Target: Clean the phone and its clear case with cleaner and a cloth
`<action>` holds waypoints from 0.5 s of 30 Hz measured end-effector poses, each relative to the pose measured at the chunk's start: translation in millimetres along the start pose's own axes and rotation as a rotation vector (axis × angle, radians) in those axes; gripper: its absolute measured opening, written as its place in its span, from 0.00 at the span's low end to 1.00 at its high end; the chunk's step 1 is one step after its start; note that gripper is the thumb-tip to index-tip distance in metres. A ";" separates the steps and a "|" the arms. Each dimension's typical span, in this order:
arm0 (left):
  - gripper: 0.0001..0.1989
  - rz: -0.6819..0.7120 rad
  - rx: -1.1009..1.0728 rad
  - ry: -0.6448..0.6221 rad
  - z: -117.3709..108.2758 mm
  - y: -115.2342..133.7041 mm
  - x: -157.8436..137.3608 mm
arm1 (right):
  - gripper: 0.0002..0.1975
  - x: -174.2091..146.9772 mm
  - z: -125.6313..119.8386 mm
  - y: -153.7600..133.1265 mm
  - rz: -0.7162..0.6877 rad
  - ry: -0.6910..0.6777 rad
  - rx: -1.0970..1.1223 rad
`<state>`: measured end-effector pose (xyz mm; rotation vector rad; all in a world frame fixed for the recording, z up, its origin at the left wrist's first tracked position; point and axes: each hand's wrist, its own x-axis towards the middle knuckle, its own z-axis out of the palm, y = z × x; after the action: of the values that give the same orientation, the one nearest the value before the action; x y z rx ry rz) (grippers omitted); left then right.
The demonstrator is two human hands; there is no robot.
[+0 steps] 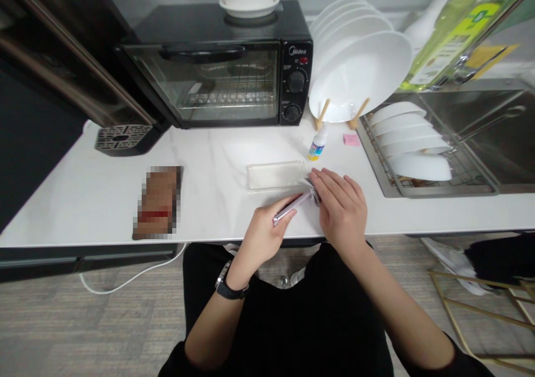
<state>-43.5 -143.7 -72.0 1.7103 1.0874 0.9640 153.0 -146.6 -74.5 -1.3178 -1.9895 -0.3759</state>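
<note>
My left hand (266,233) is closed around a thin, pale-purple phone (295,205), which is tilted with its edge toward me. At the phone's far end, my right hand (340,207) is bent over it with the fingers together. A small grey, cloth-like piece (312,191) shows under the right fingers, and most of it is hidden. Just beyond the hands a clear phone case (276,176) lies flat on the white counter (209,198). Behind it stands a small white spray bottle (317,144) with yellow at its base.
A blurred-out phone-shaped object (157,203) lies to the left. At the back are a black toaster oven (217,81), white plates (359,76) in a rack and a pink block (351,140). Bowls (413,143) sit by the sink (497,143) on the right.
</note>
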 end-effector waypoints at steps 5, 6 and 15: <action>0.09 -0.015 0.102 0.028 -1.5 -3.0 -0.2 | 0.24 -7.1 3.4 -46.1 -0.067 -0.057 0.186; 0.10 -0.015 0.128 0.021 -2.1 -3.9 -0.4 | 0.25 -9.5 3.6 -56.6 -0.084 -0.076 0.220; 0.17 -0.028 -0.020 -0.001 0.2 -0.8 -1.2 | 0.26 -3.5 0.3 -9.8 0.089 -0.030 0.034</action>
<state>-44.0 -144.7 -73.0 1.6748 1.0946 0.9537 145.0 -153.1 -75.7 -1.3926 -1.9462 -0.2808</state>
